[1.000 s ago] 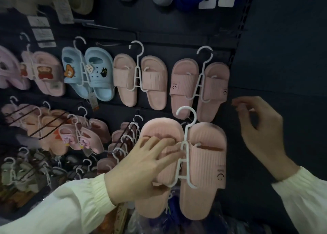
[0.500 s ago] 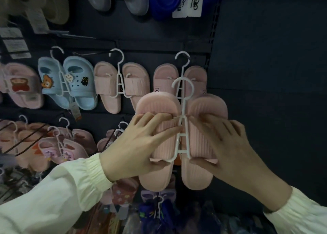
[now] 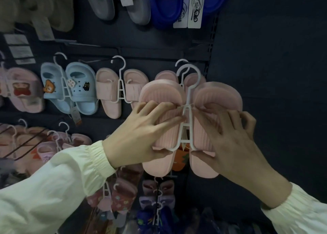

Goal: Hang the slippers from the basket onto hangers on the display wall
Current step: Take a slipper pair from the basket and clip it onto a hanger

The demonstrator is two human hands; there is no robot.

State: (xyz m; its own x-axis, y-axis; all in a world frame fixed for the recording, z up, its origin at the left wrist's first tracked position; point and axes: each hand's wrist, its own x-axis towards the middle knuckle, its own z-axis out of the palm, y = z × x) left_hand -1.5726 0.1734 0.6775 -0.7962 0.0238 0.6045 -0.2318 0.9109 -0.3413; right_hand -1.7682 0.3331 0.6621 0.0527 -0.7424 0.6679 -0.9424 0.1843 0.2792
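Note:
A pair of pink ribbed slippers sits on a white hanger (image 3: 185, 127) held up against the dark display wall (image 3: 265, 74). My left hand (image 3: 141, 136) grips the left slipper (image 3: 159, 95) across its strap, thumb underneath. My right hand (image 3: 230, 140) grips the right slipper (image 3: 221, 95) the same way. The hanger's hook (image 3: 190, 74) overlaps the hook of another pink pair (image 3: 165, 75) hanging on the wall just behind. I cannot tell whether the held hook is on a peg. No basket is in view.
More pairs hang to the left: plain pink slippers (image 3: 113, 95), blue clogs with charms (image 3: 70, 90), pink bear slippers (image 3: 23, 90). Grey and blue shoes (image 3: 164, 5) hang above. Patterned pairs (image 3: 116, 194) crowd the rows below. A dark bare panel lies to the right.
The pink pair has risen from the lower row up in front of the hanging pink pair. My right hand, free a second ago, came in and took hold of the right slipper.

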